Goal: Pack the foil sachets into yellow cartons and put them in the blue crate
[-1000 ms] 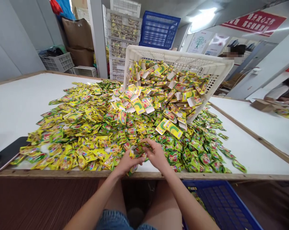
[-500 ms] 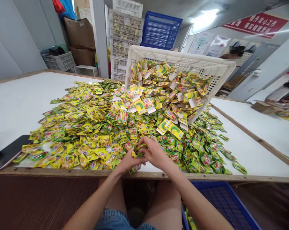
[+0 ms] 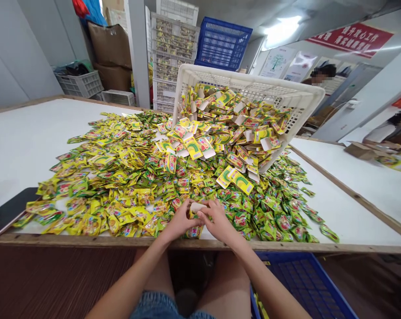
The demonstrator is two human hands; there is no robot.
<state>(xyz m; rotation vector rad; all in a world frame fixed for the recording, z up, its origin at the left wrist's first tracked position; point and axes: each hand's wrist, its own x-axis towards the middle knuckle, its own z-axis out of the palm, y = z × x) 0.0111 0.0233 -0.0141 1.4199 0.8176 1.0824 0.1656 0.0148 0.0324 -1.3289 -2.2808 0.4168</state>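
Near the table's front edge, my left hand [image 3: 181, 220] and my right hand [image 3: 217, 220] are both closed on one small carton [image 3: 198, 207]. Its pale flap faces up between my fingers, and most of its body is hidden. Around my hands lie heaps of small sachets: mostly yellow ones [image 3: 121, 195] to the left and green ones [image 3: 270, 215] to the right. Beyond my hands, two flat yellow cartons [image 3: 240, 180] rest on the heap. A white crate [image 3: 253, 79], tipped on its side, spills many such cartons toward me.
A phone [image 3: 13, 210] lies at the table's left. Below the front edge stands a blue crate [image 3: 306, 283]. Stacked white crates [image 3: 175, 35] and another blue crate [image 3: 223, 42] rise behind the table. Two people are at the right, one near an open cardboard box [image 3: 363, 153].
The carton between my hands now shows its pale flap, where its yellow printed sides and opening showed before. My right hand's fingers have shifted around its top.
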